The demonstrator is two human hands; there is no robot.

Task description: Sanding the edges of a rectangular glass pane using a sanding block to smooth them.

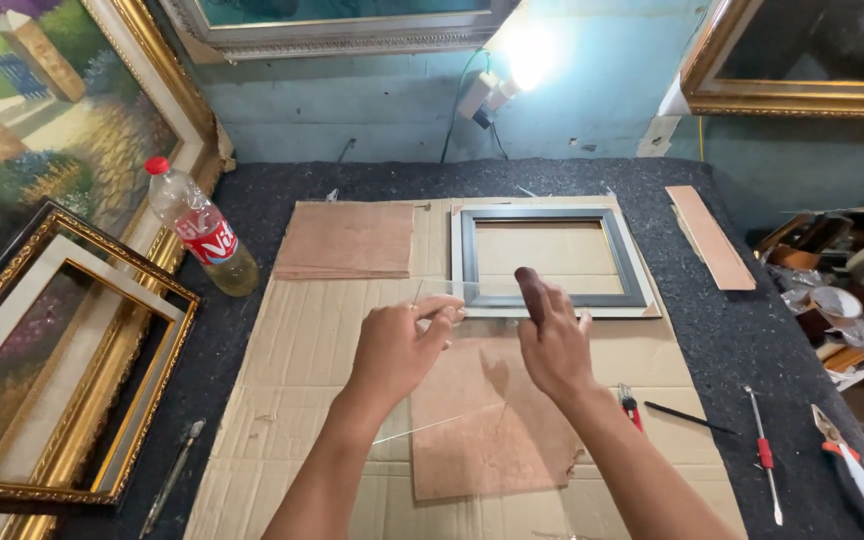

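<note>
Head view looks down on a desk [282, 185] covered with dark felt and flattened cardboard [292, 360]. Both hands work over a clear glass sheet [452, 400] that lies on the cardboard, its near edge showing as a thin pale line across a brown backing board [492, 440]. The left hand [397, 345] is partly closed, thumb and fingertips pinching the glass sheet's far left edge. The right hand [552, 345] is closed around a dark-handled tool [530, 290], whose rounded brown end sticks up above the knuckles; its tip is hidden, so whether it touches the glass cannot be told. Just beyond the hands lies a small black picture frame [552, 258], flat on a pale board. A stack of brown boards [345, 240] sits to its left, and a plastic bottle [202, 228] with a red cap leans near the desk's left edge. A gilded frame [62, 360] rests at the far left. Right of the right forearm lie a red-handled tool [630, 405], a black pencil-like stick [687, 417] and a red-banded screwdriver [764, 455]. A narrow wooden strip [712, 238] lies at the desk's right side.
</note>
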